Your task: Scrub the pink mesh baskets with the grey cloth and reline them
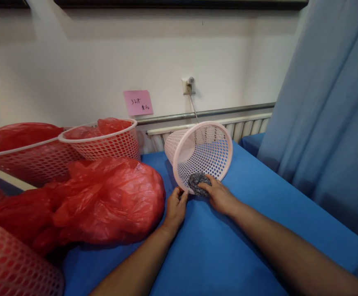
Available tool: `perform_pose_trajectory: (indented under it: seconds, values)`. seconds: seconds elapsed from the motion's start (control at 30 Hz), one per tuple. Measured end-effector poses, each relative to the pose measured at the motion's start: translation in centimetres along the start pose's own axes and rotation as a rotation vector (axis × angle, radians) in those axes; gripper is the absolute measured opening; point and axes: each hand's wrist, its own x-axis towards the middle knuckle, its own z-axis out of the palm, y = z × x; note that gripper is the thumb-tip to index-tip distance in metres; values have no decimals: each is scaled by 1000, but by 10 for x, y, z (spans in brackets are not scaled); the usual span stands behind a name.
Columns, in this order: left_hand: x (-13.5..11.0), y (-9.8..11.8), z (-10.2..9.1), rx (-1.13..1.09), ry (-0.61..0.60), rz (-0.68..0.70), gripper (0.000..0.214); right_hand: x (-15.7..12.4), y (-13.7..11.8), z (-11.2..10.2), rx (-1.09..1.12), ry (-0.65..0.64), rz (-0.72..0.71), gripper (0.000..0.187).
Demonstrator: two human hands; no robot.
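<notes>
A pale pink perforated plastic basket lies on its side on the blue-covered table, its round mouth facing me. My left hand grips the lower rim, thumb and fingers closed about its edge. In my right hand is a dark grey scouring pad, pressed against the inside of the basket near the same rim. Left of my left hand rests a full red plastic bag, its loose end stretching toward the left.
Several more pink baskets stand at the left, among them one lined with a red bag. A blue curtain hangs at the right. Behind the table are a radiator, a pipe and a socket with a plug. A pink note is on the wall.
</notes>
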Motion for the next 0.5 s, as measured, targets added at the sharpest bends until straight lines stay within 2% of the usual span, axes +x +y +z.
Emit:
perform_pose_trajectory:
  seconds: [0.1,0.2,0.3,0.37,0.5]
  values:
    - [0,5,-6,23,55,23,25,6,13,-12,-72,-12,28,58]
    - [1,8,-10,29,92,46,24,13,29,-31,-199,60,211,50]
    - [0,10,-8,21,85,58,24,14,37,-39,-268,149,367,51]
    - [-2,9,-4,15,54,52,24,10,32,-31,-199,134,319,57]
    - [-2,2,6,1,-81,-2,29,-1,6,-2,33,66,36,70]
